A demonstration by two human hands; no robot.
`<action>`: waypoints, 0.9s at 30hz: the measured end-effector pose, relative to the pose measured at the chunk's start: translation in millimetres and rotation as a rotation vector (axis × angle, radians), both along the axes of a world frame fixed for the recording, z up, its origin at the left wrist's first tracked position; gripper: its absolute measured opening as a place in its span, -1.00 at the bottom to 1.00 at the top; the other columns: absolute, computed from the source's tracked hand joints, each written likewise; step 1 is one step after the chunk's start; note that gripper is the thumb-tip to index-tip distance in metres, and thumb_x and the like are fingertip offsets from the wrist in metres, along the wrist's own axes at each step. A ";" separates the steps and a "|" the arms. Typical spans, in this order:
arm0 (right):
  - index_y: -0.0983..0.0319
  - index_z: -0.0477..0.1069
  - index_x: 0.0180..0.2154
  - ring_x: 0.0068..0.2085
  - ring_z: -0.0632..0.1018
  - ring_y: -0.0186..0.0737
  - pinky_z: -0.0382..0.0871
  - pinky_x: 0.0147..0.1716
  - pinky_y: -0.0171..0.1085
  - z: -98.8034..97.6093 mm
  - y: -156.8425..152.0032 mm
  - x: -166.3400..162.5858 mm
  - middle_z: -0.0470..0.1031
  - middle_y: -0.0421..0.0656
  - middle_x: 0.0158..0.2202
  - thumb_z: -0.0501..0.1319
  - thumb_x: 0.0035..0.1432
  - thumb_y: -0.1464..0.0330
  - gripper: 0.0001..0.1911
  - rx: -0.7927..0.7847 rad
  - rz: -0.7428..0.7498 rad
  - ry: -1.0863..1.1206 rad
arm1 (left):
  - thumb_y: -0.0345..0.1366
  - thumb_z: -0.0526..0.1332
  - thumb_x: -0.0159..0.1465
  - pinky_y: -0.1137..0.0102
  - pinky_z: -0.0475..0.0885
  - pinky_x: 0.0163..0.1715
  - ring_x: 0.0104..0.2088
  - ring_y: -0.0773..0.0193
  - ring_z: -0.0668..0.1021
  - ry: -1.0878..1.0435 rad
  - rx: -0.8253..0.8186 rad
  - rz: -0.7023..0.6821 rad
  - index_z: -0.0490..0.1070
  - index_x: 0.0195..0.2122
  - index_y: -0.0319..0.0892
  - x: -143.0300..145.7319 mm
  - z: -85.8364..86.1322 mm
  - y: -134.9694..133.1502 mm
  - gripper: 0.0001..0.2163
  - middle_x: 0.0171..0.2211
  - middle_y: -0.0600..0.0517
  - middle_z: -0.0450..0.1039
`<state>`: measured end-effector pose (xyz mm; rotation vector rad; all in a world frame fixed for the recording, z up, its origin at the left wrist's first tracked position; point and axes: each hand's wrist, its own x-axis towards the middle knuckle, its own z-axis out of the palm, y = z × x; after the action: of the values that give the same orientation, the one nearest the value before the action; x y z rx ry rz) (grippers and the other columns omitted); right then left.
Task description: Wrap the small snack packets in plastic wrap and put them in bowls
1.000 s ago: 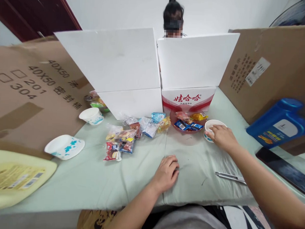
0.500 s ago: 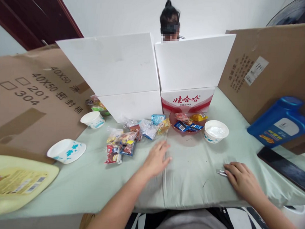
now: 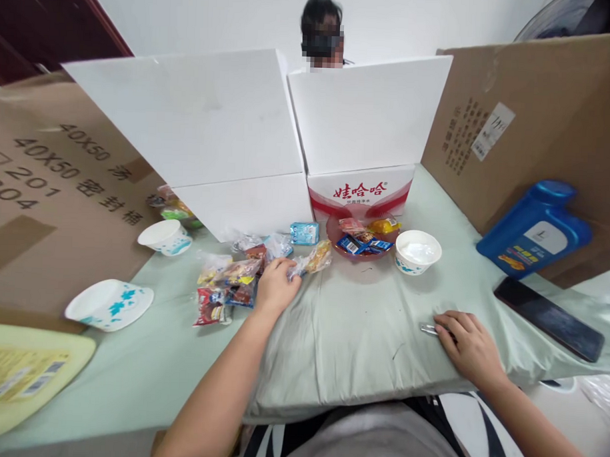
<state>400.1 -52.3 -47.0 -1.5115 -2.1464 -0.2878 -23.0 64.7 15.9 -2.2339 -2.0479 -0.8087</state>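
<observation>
My left hand (image 3: 277,284) reaches into the loose heap of wrapped snacks, its fingers curled and thumb bent in on a clear plastic snack wrapper (image 3: 297,266); the fingertips are partly hidden. Just right of it lies a golden snack in clear wrapping (image 3: 320,256), and beyond it a light blue packet (image 3: 305,233). To its left are more packets, one of them red (image 3: 212,308). My right hand (image 3: 468,344) rests on the cloth, closed around one end of a small silver nail clipper (image 3: 428,329).
A reddish clear plate (image 3: 341,256) holds several snacks. Beside it stands a paper bowl (image 3: 418,254); two more paper bowls (image 3: 165,238) are on the left. A blue bottle (image 3: 538,226) and a phone (image 3: 549,320) lie right. White boxes (image 3: 228,126) stand before a person (image 3: 322,29).
My left hand has moved left onto the snack heap, and its fingers have curled in. My right hand stays by the nail clipper. The whole view has shifted slightly.
</observation>
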 end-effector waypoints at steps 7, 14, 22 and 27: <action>0.19 0.47 -0.20 -0.15 0.49 -0.09 0.38 -0.14 -0.12 5.1 0.0 -2.4 0.51 -0.06 -0.18 0.15 0.28 0.15 -0.74 -0.098 0.122 0.063 | -0.46 0.16 0.17 0.17 0.35 0.11 0.08 0.12 0.46 -0.278 -0.093 -0.665 0.46 -0.10 -0.09 48.6 -12.5 -69.8 -0.71 0.00 -0.03 0.48; 0.19 0.36 -0.32 -0.30 0.51 -0.17 0.39 -0.30 -0.21 12.4 9.0 -31.2 0.49 -0.12 -0.33 0.09 0.33 0.21 -0.76 -0.154 0.178 0.133 | -0.35 0.27 0.17 -0.04 0.25 0.15 0.21 -0.07 0.30 -0.315 0.072 -0.612 0.33 0.06 -0.10 60.3 -41.4 -84.8 -0.59 0.16 -0.17 0.25; 0.21 0.37 -0.23 -0.34 0.51 -0.24 0.34 -0.34 -0.28 44.4 25.9 -129.7 0.48 -0.14 -0.34 0.03 0.38 0.27 -0.78 -0.157 0.322 0.175 | -0.22 0.36 0.13 0.11 0.41 0.01 -0.01 0.03 0.47 -0.450 -0.083 -0.595 0.16 0.17 -0.11 58.2 -43.9 -83.3 -0.39 -0.01 -0.14 0.36; 0.21 0.40 -0.30 -0.36 0.49 -0.24 0.29 -0.36 -0.28 48.1 32.0 -157.8 0.46 -0.14 -0.37 0.03 0.38 0.28 -0.75 -0.182 0.333 0.025 | -0.26 0.32 0.16 0.12 0.41 0.00 -0.02 0.05 0.47 -0.445 -0.060 -0.603 0.23 0.12 -0.11 58.9 -40.3 -84.3 -0.49 -0.02 -0.13 0.39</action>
<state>242.3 -20.3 1.2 -1.2101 -2.4098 0.0423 35.9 -19.6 -24.4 -2.9751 -1.5103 -1.4008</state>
